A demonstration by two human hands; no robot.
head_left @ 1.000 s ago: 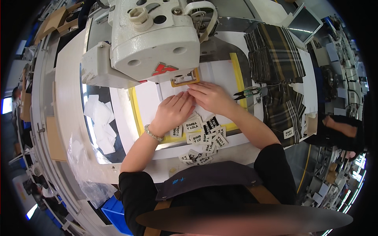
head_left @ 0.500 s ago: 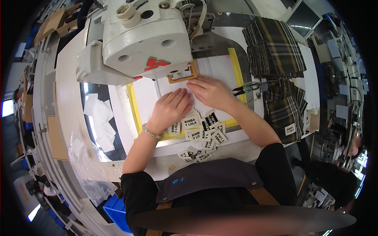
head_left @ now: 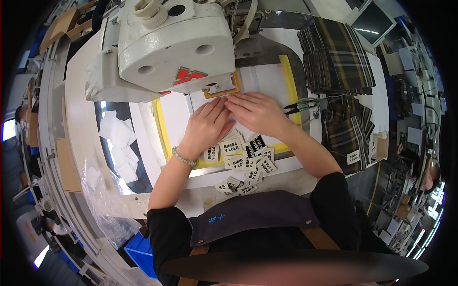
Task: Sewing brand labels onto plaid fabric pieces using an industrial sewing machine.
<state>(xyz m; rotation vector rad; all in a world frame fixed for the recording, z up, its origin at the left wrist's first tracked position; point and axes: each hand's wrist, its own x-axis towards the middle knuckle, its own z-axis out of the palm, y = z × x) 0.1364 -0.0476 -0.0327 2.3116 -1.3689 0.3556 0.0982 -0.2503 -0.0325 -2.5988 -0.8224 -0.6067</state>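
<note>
Beneath the head of a white sewing machine point(head_left: 176, 47), my two hands meet at the fingertips, just on the near side of a small yellow clamp frame point(head_left: 223, 90). My left hand point(head_left: 206, 127) lies on the white work surface point(head_left: 179, 119) with its fingers stretched forward and the thumb apart. Flat beside it rests my right hand point(head_left: 255, 114), fingers extended to the left. Whether anything thin lies under the fingertips is hidden. Close below the hands is a loose pile of small white and black fabric labels point(head_left: 234, 145), spreading toward the table's near edge.
Green-handled thread snips point(head_left: 300, 106) lie right of my right hand. Folded plaid cloth pieces point(head_left: 336, 57) are stacked at the right, one bearing a label. White slips point(head_left: 119, 143) and a clear plastic bag point(head_left: 107, 205) are at the left; a blue crate point(head_left: 140, 255) stands below.
My right hand has drawn back slightly from the yellow frame's edge. The fingertips of both hands have come together. The view has shifted a little.
</note>
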